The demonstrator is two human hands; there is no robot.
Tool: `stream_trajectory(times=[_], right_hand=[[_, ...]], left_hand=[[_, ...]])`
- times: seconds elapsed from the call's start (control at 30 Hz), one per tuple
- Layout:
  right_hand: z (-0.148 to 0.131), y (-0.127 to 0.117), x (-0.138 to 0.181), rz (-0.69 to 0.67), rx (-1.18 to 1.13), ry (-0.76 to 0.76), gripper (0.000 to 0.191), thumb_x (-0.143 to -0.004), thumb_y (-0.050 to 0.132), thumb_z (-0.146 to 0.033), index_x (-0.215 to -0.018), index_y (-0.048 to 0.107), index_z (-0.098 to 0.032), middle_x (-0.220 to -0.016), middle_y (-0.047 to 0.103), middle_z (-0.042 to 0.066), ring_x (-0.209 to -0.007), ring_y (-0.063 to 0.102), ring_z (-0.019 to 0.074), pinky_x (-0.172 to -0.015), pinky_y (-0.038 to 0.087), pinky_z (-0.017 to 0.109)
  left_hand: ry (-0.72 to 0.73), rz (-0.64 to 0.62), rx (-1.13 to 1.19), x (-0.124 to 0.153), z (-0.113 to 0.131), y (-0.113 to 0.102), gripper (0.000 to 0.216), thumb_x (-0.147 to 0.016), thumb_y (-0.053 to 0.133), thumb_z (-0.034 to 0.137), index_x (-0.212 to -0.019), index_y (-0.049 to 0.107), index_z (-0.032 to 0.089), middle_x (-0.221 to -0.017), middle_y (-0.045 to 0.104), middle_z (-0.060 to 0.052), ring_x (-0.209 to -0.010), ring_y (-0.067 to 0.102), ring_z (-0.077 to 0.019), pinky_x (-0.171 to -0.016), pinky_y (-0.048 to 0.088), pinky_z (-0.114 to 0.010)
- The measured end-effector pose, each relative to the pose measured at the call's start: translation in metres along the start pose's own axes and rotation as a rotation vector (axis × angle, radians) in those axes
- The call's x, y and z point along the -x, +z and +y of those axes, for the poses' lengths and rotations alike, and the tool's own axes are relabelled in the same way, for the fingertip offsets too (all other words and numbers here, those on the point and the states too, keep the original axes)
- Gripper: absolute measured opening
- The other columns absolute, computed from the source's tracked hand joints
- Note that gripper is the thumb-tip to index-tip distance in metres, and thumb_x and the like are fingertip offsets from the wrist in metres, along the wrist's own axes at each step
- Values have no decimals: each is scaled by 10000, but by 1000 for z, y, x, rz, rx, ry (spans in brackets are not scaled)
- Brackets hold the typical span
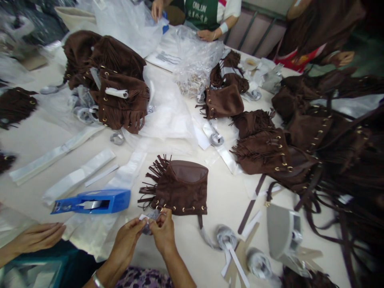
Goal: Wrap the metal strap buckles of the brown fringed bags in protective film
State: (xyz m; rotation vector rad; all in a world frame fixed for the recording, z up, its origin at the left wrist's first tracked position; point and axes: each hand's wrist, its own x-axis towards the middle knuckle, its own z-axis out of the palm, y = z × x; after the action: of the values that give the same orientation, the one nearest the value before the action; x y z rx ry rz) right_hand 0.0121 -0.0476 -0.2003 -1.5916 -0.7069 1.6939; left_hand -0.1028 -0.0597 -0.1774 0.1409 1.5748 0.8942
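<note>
My left hand [127,240] and my right hand [163,234] meet at the table's near edge, both pinched on a small pale wrapped piece [148,224]. It lies at the drawstring end of a brown fringed suede bag [180,186] that rests flat just beyond my fingers. The bag's cord end runs down toward my right hand. A blue tape dispenser [96,201] lies to the left of my hands.
Piles of the same brown fringed bags sit at the far left [114,84], centre [223,102] and right [300,148]. Clear plastic bags [195,60], white paper strips [78,176] and tape rolls [226,238] litter the table. Another person's hand [37,236] rests at lower left; more people work opposite.
</note>
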Motion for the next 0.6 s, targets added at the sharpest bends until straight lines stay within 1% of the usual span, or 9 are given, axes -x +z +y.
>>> stream_trajectory(times=[0.13, 0.27, 0.33, 0.4, 0.47, 0.5, 0.53, 0.6], right_hand=[[2, 3, 1, 14, 2, 19, 338, -752, 636, -295, -995, 411, -227, -631, 521, -76, -558, 536, 139, -477, 423, 234], [6, 5, -1, 22, 22, 30, 360, -745, 639, -298, -1017, 415, -226, -672, 570, -52, -587, 572, 153, -492, 444, 246], [8, 6, -1, 67, 27, 52, 389, -728, 654, -301, -1026, 417, -225, -671, 574, -46, -587, 580, 159, -484, 448, 247], [9, 8, 2, 149, 16, 126, 430, -704, 676, -333, -1028, 417, -222, -648, 561, -48, -553, 569, 162, -449, 437, 247], [10, 9, 6, 193, -12, 224, 415, -691, 678, -402, -977, 446, -212, -618, 535, -48, -502, 533, 152, -410, 415, 247], [11, 9, 8, 179, -38, 254, 381, -691, 666, -433, -924, 468, -206, -600, 521, -48, -481, 508, 140, -401, 406, 244], [11, 9, 11, 150, -72, 262, 344, -692, 652, -452, -861, 486, -202, -584, 507, -48, -470, 484, 128, -401, 400, 240], [11, 7, 14, 79, -144, 228, 286, -692, 626, -448, -746, 498, -197, -556, 479, -52, -462, 436, 104, -413, 391, 228]], left_hand=[[3, 39, -6, -2, -1, 3, 221, -603, 834, 326, -696, 709, 169, -725, 697, 0, -756, 616, -160, -706, 486, -233], [16, 60, -68, -4, 2, 10, 245, -592, 814, 347, -640, 663, 162, -656, 672, 1, -682, 585, -164, -645, 462, -250], [83, 64, -154, -5, 3, 11, 270, -622, 778, 396, -638, 639, 166, -633, 652, 4, -663, 572, -173, -628, 446, -264], [180, 68, -298, -7, 5, 11, 285, -665, 733, 442, -666, 624, 178, -624, 632, 15, -664, 567, -184, -626, 430, -275], [264, 51, -464, -10, 6, 9, 279, -710, 689, 459, -695, 611, 192, -624, 614, 28, -677, 576, -195, -640, 421, -283], [290, 38, -537, -11, 7, 7, 276, -732, 663, 465, -706, 605, 197, -629, 611, 30, -683, 581, -199, -647, 419, -288], [304, 23, -595, -13, 7, 6, 276, -752, 637, 472, -717, 600, 200, -638, 614, 29, -687, 587, -204, -652, 419, -293], [317, 7, -658, -16, 8, 3, 292, -776, 594, 488, -726, 589, 201, -651, 621, 24, -692, 595, -211, -658, 423, -302]])
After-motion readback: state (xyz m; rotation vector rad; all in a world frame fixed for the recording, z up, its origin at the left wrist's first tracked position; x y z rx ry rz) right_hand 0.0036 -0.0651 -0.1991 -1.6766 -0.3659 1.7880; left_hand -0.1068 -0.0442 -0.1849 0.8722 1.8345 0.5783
